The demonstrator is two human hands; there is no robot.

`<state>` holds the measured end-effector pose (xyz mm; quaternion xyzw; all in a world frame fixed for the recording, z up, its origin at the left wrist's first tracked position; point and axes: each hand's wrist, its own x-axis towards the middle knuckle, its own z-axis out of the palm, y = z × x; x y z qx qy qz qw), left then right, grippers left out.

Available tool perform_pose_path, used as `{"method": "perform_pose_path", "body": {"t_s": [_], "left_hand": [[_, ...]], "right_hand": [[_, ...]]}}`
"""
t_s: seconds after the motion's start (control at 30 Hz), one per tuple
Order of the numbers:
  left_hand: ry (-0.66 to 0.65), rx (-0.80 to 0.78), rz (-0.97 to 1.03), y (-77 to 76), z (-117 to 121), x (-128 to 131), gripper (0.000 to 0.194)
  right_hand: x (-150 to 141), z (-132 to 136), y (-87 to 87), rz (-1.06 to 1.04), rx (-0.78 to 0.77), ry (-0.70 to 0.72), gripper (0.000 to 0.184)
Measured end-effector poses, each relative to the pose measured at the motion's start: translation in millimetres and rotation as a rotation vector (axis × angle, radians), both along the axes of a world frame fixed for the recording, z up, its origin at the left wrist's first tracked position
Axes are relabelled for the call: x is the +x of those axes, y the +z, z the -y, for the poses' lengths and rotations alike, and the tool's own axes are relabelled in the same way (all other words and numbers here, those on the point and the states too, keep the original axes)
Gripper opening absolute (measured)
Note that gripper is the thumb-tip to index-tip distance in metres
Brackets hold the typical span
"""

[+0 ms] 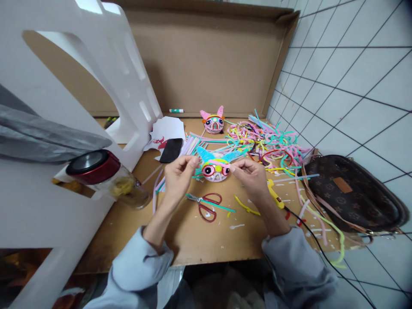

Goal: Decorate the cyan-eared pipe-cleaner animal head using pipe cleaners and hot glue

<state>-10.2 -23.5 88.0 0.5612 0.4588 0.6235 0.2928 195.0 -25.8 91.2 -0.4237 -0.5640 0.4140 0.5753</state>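
Between my hands is a pipe-cleaner animal head (215, 173) with fuzzy blue ears, a yellow nose and big black eyes ringed in red. My left hand (182, 174) pinches at its left side by the base of one ear. On the other side, my right hand (250, 175) pinches at the edge beside the eye, where a short pink strip runs over the brow. Whether the head rests on the table or is lifted is hard to tell. Closer to me lie red-handled scissors (209, 206) with a green pipe cleaner across them.
A finished-looking head with pink ears (213, 123) stands behind. Tangled pipe cleaners (267, 141) cover the back right. Around are a phone (171, 150), a glass bottle (125, 189), a yellow corded tool (275, 195), a brown bag (354, 189) and a white plastic panel (135, 86).
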Motion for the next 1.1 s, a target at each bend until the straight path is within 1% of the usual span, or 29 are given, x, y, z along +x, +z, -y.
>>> {"method": "perform_pose_path", "body": {"t_s": [0.1, 0.13, 0.2, 0.27, 0.33, 0.43, 0.53, 0.63, 0.73, 0.8, 0.83, 0.9, 0.97, 1.03, 1.1], "left_hand": [[-0.252, -0.174, 0.123, -5.8, 18, 33, 0.039], [-0.305, -0.241, 0.182, -8.4, 23, 43, 0.04], [-0.356, -0.305, 0.292, -12.2, 33, 57, 0.042], [-0.4, -0.327, 0.382, -12.8, 42, 65, 0.044], [-0.441, -0.359, 0.427, -11.1, 50, 66, 0.045], [-0.472, -0.434, 0.447, -11.1, 60, 61, 0.045], [-0.439, -0.468, 0.471, -19.5, 70, 54, 0.043], [-0.41, -0.512, 0.493, -32.8, 78, 45, 0.041], [-0.381, -0.525, 0.502, -44.5, 89, 34, 0.043], [-0.298, -0.497, 0.509, -50.0, 96, 26, 0.042], [-0.253, -0.497, 0.518, -52.0, 100, 22, 0.043], [-0.18, -0.484, 0.52, -54.4, 108, 15, 0.044], [-0.098, -0.431, 0.507, -55.2, 115, 7, 0.041], [-0.005, -0.369, 0.493, -55.6, 121, -1, 0.035], [0.062, -0.348, 0.484, -56.3, 127, -8, 0.032]], "right_hand": [[-4, 9, -3.0, 0.017, 0.004, 0.0, 0.026], [-4, 14, -4.6, 0.036, 0.015, 0.007, 0.026], [0, 26, -7.3, 0.103, 0.04, 0.021, 0.025], [13, 42, -8.5, 0.222, 0.066, 0.026, 0.024], [33, 60, -9.2, 0.377, 0.102, 0.01, 0.025], [68, 90, -16.5, 0.607, 0.147, -0.09, 0.023], [95, 117, -36.5, 0.901, 0.171, -0.176, 0.02], [109, 138, -59.6, 1.134, 0.185, -0.24, 0.027], [116, 155, -73.0, 1.222, 0.175, -0.426, 0.028], [118, 167, -76.6, 1.229, 0.131, -0.557, 0.028], [118, 172, -77.6, 1.227, 0.102, -0.595, 0.028], [120, 182, -79.1, 1.22, 0.05, -0.611, 0.027], [121, 191, -79.4, 1.203, 0.035, -0.587, 0.027], [118, 196, -77.7, 1.17, 0.069, -0.539, 0.025], [110, 195, -74.4, 1.121, 0.139, -0.427, 0.022]]}}
